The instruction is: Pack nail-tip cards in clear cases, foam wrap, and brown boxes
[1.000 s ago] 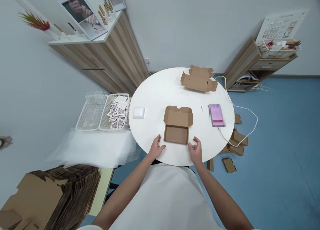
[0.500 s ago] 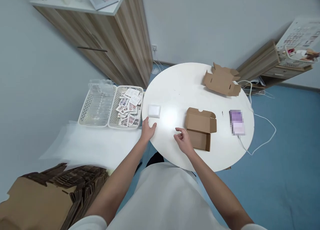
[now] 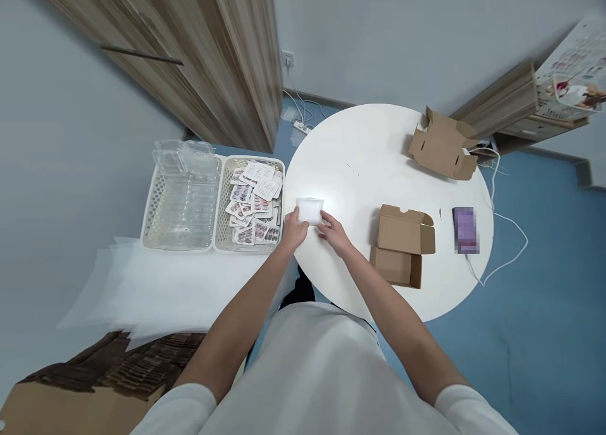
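Observation:
A small white packet (image 3: 310,209) lies near the left edge of the round white table (image 3: 369,157). My left hand (image 3: 294,228) grips its near left corner and my right hand (image 3: 332,232) grips its near right corner, fingers closed on it. An open brown cardboard box (image 3: 402,245) sits on the table to the right of my hands, lid standing up, with nothing visible inside.
A second unfolded cardboard box (image 3: 442,146) lies at the table's far right. A phone (image 3: 464,230) on a white cable lies right of the open box. Two white baskets (image 3: 215,201) hold clear trays and printed cards. White sheets (image 3: 156,290) and flat cardboard stacks (image 3: 95,384) lie at the left.
Both hands left the open box and moved left to the white packet, closing on its near corners. My head turned left, so the table shifted right in view.

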### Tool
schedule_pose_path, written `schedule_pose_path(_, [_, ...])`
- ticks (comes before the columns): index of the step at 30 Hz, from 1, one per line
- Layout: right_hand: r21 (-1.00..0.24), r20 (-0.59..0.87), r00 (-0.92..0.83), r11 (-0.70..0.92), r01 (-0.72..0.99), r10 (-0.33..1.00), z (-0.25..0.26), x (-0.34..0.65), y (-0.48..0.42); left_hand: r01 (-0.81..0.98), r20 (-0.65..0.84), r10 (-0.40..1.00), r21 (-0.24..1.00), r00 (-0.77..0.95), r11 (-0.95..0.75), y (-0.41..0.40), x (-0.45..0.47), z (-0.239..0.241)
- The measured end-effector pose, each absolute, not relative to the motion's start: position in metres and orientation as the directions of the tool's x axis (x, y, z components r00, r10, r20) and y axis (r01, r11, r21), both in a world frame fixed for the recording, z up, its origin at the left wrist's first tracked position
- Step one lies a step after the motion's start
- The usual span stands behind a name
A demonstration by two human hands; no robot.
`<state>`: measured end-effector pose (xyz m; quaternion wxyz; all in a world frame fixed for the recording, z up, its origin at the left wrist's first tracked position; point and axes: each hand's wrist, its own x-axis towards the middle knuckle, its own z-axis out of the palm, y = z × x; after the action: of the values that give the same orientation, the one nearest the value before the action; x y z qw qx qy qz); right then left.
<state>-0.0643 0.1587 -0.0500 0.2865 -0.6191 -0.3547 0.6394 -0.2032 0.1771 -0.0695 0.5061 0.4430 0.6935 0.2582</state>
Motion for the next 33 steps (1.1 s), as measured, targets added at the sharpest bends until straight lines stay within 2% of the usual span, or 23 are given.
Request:
schedule_pose_path(5, [-0.819,-0.573,-0.039,-0.571,0.055,0.818,-0.058,-0.063,0.158,0.291,-0.45,0.892,0.85,-0.033,0.44,0.179,-0.209,-0.071])
schedule_pose_path(10, [-0.862,-0.503,0.0,-0.501,0.072,0.864,-0.058,-0.058,0.152,0.3,-0.436,0.899,0.852,-0.047,0.429,0.175,-0.206,-0.067])
schedule_pose_path(18, [-0.912,-0.388,0.043,-0.39,0.128,0.921,-0.034,-0.036,0.126,0.294,-0.353,0.935,0.891,-0.03,0.346,0.154,-0.186,-0.041])
schedule_pose_path(22, [-0.936,-0.32,0.065,-0.326,0.132,0.945,-0.017,-0.01,0.1,0.282,-0.298,0.955,0.916,0.006,0.284,0.131,-0.162,-0.026])
schedule_pose_path(27, [-0.936,-0.332,0.091,-0.34,0.092,0.939,-0.007,0.04,0.059,0.267,-0.244,0.967,0.939,0.073,0.217,0.089,-0.115,-0.015])
schedule_pose_path(33, [-0.952,-0.296,0.106,-0.303,0.051,0.949,-0.011,0.108,0.015,0.251,-0.276,0.944,0.941,0.18,0.227,0.051,-0.056,-0.018])
